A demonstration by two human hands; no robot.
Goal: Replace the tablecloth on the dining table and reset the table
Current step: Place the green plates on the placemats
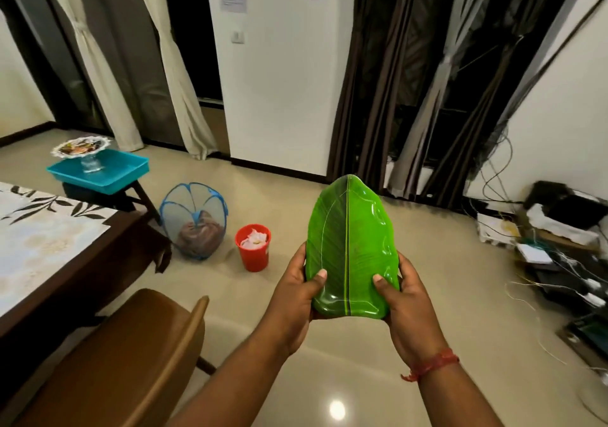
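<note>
Glossy green leaf-shaped plastic plate (352,249), tip pointing far, held above the floor; cream leaf-patterned tablecloth (42,239) spread at left.

Leaf-shaped plate (350,249): glossy bright green, dark central rib, fine paler veins.
Tablecloth (42,239) on the surface: white to cream, dark leaf-sprig print, faint beige blotches.
Surface edge (108,262): dark brown wood.
Chair (131,354): tan brown.
Tray (98,170): turquoise.
Footed dish (80,147): clear glass, contents mixed orange and dark.
Mesh basket (194,219): grey netting, blue trim, brown contents.
Bucket (252,247): red, white contents.
Wrist thread (434,362): red.
Floor (329,361): glossy beige.
Curtains: cream (174,64) at left, dark brown (378,81) at right.
</note>
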